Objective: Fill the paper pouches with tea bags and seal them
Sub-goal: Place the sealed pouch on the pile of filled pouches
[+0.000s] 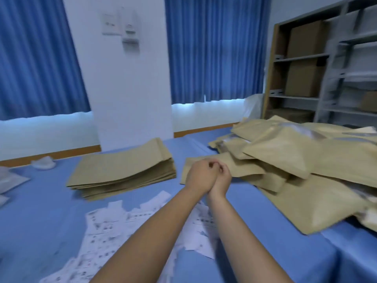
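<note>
The 2 hands, left hand (201, 174) and right hand (222, 178), meet above the blue cloth-covered table (40, 211), over the near part of a single flat brown paper pouch (232, 163). Just left of them lies a stack of flat brown paper pouches (120, 166). Further left, small white packets (43, 162) sit by the table's far edge. Right of the hands a heap of filled brown paper pouches (306, 160) overlaps the single pouch. Nearer than the hands, under both forearms, lie scattered white printed paper slips (110, 227). Behind the heap stands a grey metal shelf (302, 56) holding brown cardboard boxes (304, 78).
</note>
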